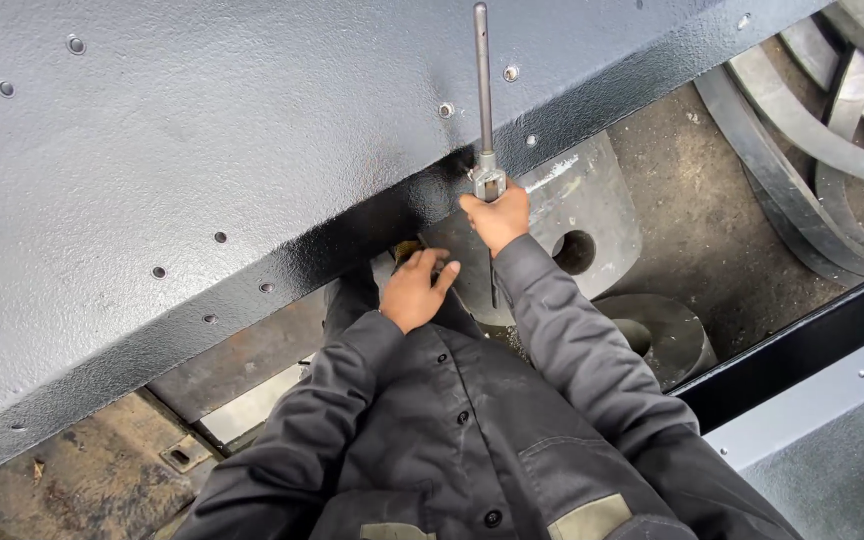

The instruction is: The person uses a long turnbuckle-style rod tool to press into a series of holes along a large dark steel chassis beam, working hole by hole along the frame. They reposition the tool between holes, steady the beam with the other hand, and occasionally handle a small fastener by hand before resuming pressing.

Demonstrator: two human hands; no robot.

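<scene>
head view, looking straight down over the person's chest and both grey sleeves.

right hand [497, 215]: clenched around the lower end of a long metal tool [483, 95], a slim grey rod with a square clamp-like head just above the knuckles. the rod stands up toward the camera and crosses over the top face of the panel. the grip sits right at the painted lip of the panel.

left hand [414, 290]: fingers bent, reaching in under the same lip, just beside the right hand. fingertips touch or nearly touch a small yellowish piece [407, 250] tucked in the shadow there; cannot tell what it is, nor whether the hand grips it or only rests against it.

big black panel [202, 150]: textured glossy paint, fills the upper left of the view, runs diagonally. scattered round fasteners and small holes across its face. its folded edge faces the person.

below the edge: a grey metal block [592, 200] with a round hole through it, chalky marks on its surface. next to it, lower, a dark round disc [662, 335] lying flat.

upper right: a pile of curved flat metal strips [812, 130] on a dirty floor [697, 200]. lower right: a second panel [822, 420], grey with small rivets, black along its edge.

lower left: rusty floor plate [102, 470] with a small slotted fitting.
</scene>
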